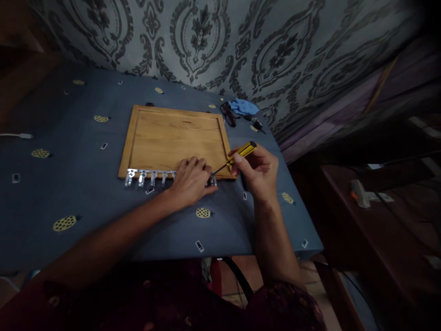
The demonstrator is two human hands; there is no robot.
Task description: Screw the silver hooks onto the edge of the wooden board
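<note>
A wooden board (174, 138) with a raised rim lies on a blue patterned tablecloth (86, 197). Along its near edge runs a metal hook rail (146, 176) with several silver hooks. My left hand (191, 180) rests knuckles-up on the right part of the rail, fingers curled and pressing it down. My right hand (260, 170) grips a yellow-and-black screwdriver (237, 156), whose tip points down-left at the rail's right end, just beside my left fingertips.
Dark-framed glasses (228, 114), a blue cloth (243, 106) and a small dark object lie at the table's far right corner. A white cable end (20, 135) sits at the left. Patterned wallpaper is behind. A dark wooden cabinet (361, 202) stands to the right.
</note>
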